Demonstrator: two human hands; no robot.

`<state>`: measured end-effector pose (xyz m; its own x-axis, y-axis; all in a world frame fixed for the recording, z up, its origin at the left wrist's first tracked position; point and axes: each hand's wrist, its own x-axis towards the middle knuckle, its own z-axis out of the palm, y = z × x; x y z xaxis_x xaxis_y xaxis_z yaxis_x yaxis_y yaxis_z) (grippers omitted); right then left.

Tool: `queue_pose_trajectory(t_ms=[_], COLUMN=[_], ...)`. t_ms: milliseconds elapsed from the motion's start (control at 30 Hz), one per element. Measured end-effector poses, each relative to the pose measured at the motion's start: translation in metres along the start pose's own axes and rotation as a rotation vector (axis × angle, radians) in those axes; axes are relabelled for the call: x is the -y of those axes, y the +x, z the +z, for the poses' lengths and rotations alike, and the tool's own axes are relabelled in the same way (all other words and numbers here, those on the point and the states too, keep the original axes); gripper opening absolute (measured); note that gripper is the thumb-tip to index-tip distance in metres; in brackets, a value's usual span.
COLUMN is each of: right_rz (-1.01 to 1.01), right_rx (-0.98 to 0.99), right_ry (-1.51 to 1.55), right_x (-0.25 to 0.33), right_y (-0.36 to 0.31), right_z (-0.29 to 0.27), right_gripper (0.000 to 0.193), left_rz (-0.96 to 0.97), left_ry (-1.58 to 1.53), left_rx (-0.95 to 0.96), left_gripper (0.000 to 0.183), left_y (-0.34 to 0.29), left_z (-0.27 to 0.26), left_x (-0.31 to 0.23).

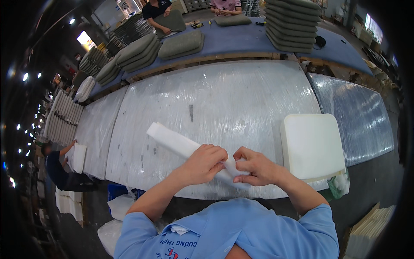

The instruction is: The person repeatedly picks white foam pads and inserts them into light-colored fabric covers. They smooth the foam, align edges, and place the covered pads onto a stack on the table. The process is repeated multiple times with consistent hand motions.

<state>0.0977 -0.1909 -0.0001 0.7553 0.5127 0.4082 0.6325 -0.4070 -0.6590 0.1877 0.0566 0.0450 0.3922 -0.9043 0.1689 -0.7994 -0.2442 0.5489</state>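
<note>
A long, folded strip of thin white sheet material (172, 139) lies slantwise on the plastic-wrapped table (241, 95), its far end pointing up and left. My left hand (204, 162) is closed on the strip near its lower end. Beside it, my right hand (257, 166) has its fingers curled in a pinch on the same end, where the material looks bunched. The hands are a small gap apart. To the right of my right hand sits a white foam cushion pad (313, 144) with rounded corners, apart from both hands.
Beyond my table runs a blue-topped table (241, 36) with a tall stack of grey-green cushions (291, 26) and lower piles (181, 45). Two people stand behind it. Another person (64, 166) handles a white pad at far left. A green bag (338, 186) hangs near the right edge.
</note>
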Motion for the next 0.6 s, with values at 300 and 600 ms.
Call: queue_pose_trajectory(t_ms=[300,600], right_rz=[0.47,0.305], right_rx=[0.147,0.194], right_ry=[0.776,0.778], right_x=[-0.034,-0.044], right_y=[-0.004,0.0], right_z=[0.033,0.049], right_gripper=[0.05,0.044], left_rz=[-0.17,-0.084], left_ry=[-0.009,0.216], left_rx=[0.072,-0.314], left_gripper=[0.013,0.027], left_y=[0.001,-0.052], left_z=[-0.001,0.062], left_x=[-0.017,-0.07])
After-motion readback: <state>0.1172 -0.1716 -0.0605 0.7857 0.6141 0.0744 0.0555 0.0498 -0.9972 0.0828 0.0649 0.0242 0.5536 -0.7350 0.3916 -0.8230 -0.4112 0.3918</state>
